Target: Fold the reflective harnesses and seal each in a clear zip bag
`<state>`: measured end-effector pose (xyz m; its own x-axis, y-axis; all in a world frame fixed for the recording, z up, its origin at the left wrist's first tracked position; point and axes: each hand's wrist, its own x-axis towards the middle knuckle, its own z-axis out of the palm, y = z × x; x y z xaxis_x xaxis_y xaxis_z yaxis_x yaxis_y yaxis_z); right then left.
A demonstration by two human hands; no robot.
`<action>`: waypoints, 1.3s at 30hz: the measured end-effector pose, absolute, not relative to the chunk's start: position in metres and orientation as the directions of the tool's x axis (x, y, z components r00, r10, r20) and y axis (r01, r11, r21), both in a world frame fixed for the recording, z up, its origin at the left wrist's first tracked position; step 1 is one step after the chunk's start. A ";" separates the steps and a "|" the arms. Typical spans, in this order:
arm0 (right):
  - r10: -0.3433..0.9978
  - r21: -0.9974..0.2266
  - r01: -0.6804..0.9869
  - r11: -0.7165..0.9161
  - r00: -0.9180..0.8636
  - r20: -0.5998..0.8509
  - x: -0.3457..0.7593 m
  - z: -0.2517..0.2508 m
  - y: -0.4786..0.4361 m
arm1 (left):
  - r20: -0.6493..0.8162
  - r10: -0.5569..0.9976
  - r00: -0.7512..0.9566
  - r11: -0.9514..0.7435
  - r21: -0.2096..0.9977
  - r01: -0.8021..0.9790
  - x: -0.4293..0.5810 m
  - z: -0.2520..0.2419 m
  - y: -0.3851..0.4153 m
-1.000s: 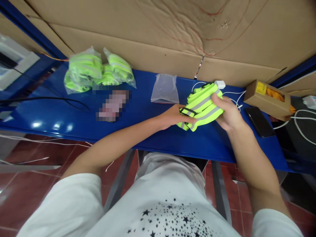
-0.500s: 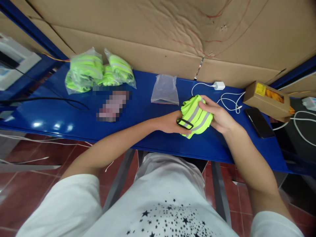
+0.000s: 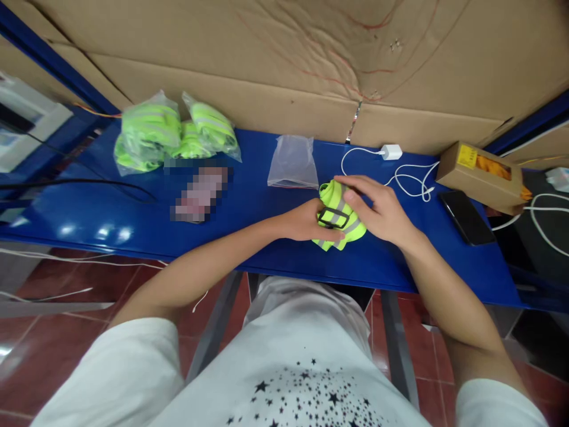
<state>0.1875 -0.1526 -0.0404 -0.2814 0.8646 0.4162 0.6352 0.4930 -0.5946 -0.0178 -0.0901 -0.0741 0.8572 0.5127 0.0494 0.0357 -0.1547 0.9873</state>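
A neon-yellow reflective strap (image 3: 354, 226) with grey stripes and a black buckle is bundled over the front part of the table. My left hand (image 3: 306, 222) grips it from the left, its thumb lying below the buckle. From the right, my right hand (image 3: 377, 207) wraps over the bundle, thumb on top and fingers around the far side. The far side of the bundle is hidden by my hands. Just behind it, a clear plastic bag (image 3: 293, 160) lies flat on the blue table (image 3: 249, 204).
Several bagged neon-yellow bundles (image 3: 151, 127) are heaped at the back left, near a pixelated item (image 3: 202, 193). A white charger (image 3: 391, 152) with its cable, a black phone (image 3: 466, 217) and a cardboard box (image 3: 480, 178) are on the right. A cardboard wall stands behind the table.
The strap bundle has become more compact and shifted slightly left. My right hand has moved left and now covers more of its top and right side.
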 end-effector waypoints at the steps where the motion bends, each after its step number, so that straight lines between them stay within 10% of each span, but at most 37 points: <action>1: 0.869 -0.585 0.644 0.493 -0.335 0.363 0.188 -0.041 -0.154 | 0.051 0.520 0.853 -0.158 0.987 0.037 -0.018 -0.074 -0.090; 15: 0.844 -0.450 0.765 0.460 -0.220 0.489 0.171 -0.058 -0.156 | -0.117 0.532 0.839 0.256 0.966 -0.028 -0.013 -0.076 -0.093; 25: 0.858 -0.541 0.721 0.434 -0.148 0.491 0.180 -0.048 -0.154 | 0.028 0.526 0.850 -0.166 0.984 0.070 -0.015 -0.070 -0.081; 31: 0.976 -0.961 0.225 0.160 0.108 0.188 0.184 -0.039 -0.151 | -0.002 0.528 0.849 -0.244 0.958 0.154 -0.025 -0.060 -0.068; 35: 0.996 -0.989 -0.148 -0.021 0.086 -0.034 0.185 -0.035 -0.148 | 0.002 0.548 0.836 -0.242 0.958 0.156 -0.027 -0.059 -0.064; 39: 0.992 -0.987 -0.164 0.001 0.122 -0.019 0.183 -0.034 -0.148 | 0.051 0.624 0.780 -0.232 0.965 0.122 -0.023 -0.070 -0.061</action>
<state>0.1835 -0.1483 -0.0343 0.1217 0.9924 -0.0192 -0.1636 0.0010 -0.9865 -0.0228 -0.0611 -0.0704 0.7797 0.6240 0.0512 0.1222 -0.2319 0.9650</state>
